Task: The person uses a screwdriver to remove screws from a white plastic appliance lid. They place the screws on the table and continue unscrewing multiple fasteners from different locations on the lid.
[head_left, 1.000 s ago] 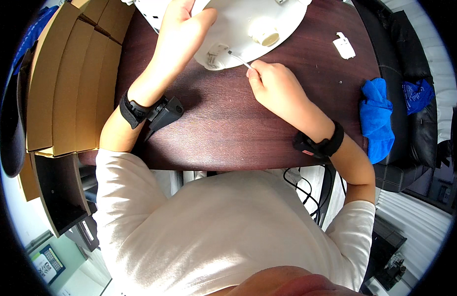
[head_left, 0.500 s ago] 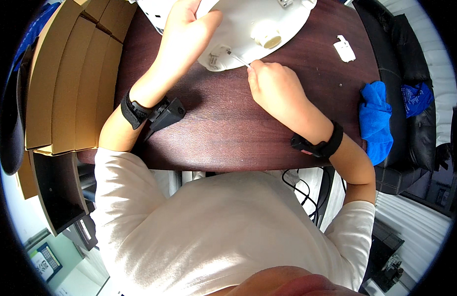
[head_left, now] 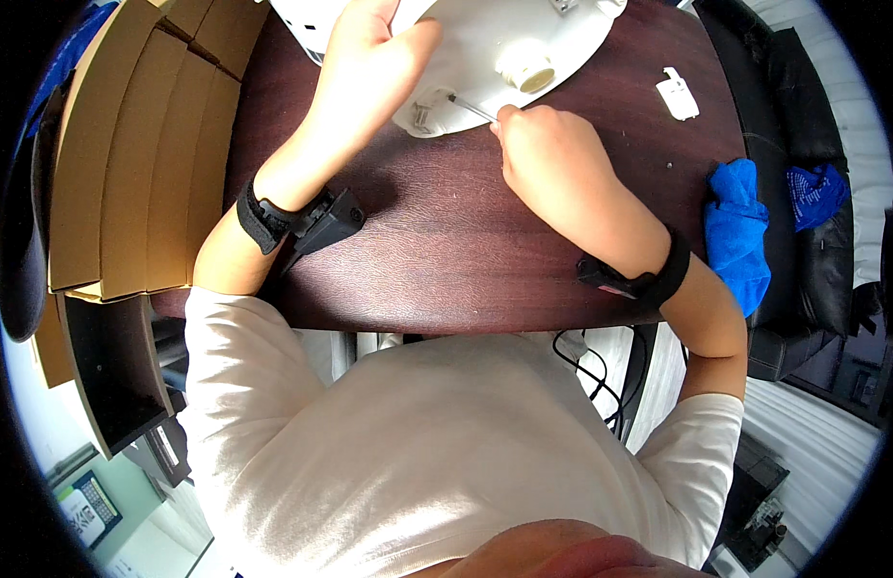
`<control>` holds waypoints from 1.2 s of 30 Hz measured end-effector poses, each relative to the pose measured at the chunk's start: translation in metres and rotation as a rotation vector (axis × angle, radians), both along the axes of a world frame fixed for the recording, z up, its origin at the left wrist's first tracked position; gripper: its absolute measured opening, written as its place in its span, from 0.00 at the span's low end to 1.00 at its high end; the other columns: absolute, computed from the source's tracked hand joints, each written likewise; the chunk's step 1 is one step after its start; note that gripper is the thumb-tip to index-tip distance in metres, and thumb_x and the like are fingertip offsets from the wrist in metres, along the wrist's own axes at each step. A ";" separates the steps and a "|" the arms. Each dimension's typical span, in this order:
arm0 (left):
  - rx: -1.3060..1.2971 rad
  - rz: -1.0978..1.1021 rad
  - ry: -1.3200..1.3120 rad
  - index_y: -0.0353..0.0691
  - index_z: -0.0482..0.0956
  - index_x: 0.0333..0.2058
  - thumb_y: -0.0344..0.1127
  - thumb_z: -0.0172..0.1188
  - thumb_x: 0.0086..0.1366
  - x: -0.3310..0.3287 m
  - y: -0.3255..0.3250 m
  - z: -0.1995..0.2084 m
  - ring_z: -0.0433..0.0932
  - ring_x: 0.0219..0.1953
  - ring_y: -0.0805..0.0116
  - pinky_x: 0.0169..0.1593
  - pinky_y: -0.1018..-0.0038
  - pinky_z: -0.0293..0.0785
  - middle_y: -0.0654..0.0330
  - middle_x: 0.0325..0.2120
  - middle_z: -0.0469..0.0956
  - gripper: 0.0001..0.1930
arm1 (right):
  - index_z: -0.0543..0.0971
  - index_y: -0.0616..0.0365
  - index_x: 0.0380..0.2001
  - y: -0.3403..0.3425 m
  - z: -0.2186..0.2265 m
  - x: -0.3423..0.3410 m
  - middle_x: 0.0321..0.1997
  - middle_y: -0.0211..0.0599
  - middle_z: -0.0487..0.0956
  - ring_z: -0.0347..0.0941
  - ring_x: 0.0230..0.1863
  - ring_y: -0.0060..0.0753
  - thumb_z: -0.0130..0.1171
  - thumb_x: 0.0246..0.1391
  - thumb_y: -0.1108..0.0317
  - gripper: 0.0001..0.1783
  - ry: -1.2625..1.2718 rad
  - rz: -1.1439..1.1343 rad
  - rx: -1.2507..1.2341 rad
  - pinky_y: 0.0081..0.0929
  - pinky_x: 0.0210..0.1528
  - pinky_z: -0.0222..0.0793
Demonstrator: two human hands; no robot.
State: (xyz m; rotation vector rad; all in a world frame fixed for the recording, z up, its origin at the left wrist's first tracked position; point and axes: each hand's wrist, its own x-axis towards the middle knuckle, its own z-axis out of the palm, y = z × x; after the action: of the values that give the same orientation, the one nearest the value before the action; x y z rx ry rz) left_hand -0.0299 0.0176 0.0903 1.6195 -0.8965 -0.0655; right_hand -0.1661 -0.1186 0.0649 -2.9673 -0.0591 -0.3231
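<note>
A white plastic shell (head_left: 475, 53) with a curved rim lies at the far side of the table, its hollow inside facing me. My left hand (head_left: 379, 72) is closed on its left part, the thumb over the inside and the other fingertips cut off by the frame's top. My right hand (head_left: 552, 144) is closed round a thin metal-shafted tool, like a screwdriver (head_left: 477, 110), whose handle the fist hides. Its tip reaches a recess at the shell's near corner. A round cream-coloured part (head_left: 526, 69) stands inside the shell, right of the tip.
On the dark wood table (head_left: 437, 250) a small white plastic piece (head_left: 678, 96) lies at the right. A blue cloth (head_left: 735, 241) sits at the right edge, beside a black seat (head_left: 803, 106). Cardboard boxes (head_left: 129, 164) stand along the left. Black cables (head_left: 601, 376) hang below the table.
My right hand and forearm have shifted slightly right, and the tool lies at a somewhat flatter angle. The shell and my left hand have moved slightly right. The tip stays at the recess.
</note>
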 end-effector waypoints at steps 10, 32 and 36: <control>-0.053 -0.056 0.053 0.33 0.74 0.51 0.22 0.48 0.52 0.002 -0.002 0.000 0.64 0.28 0.82 0.34 0.85 0.62 0.69 0.27 0.72 0.24 | 0.75 0.68 0.30 -0.012 -0.017 0.019 0.18 0.40 0.72 0.71 0.18 0.33 0.51 0.59 0.68 0.11 0.252 -0.047 0.768 0.27 0.20 0.66; -0.082 -0.079 0.208 0.34 0.73 0.52 0.21 0.48 0.53 0.010 -0.004 0.001 0.70 0.32 0.78 0.35 0.81 0.67 0.64 0.35 0.76 0.25 | 0.76 0.65 0.33 -0.028 -0.032 -0.031 0.26 0.49 0.76 0.75 0.29 0.51 0.53 0.58 0.66 0.11 0.152 -0.080 0.421 0.41 0.35 0.70; -0.068 -0.071 0.221 0.35 0.73 0.52 0.21 0.47 0.53 0.010 -0.005 0.001 0.70 0.32 0.78 0.35 0.81 0.67 0.65 0.34 0.76 0.25 | 0.75 0.63 0.33 -0.025 -0.037 -0.044 0.30 0.44 0.75 0.73 0.33 0.47 0.55 0.56 0.69 0.07 -0.075 0.020 0.327 0.39 0.41 0.69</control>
State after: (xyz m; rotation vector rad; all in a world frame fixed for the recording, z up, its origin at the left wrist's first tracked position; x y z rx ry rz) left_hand -0.0203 0.0130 0.0918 1.4851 -0.7767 -0.2560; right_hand -0.2105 -0.1435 0.0283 -2.6290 -0.0405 -0.3992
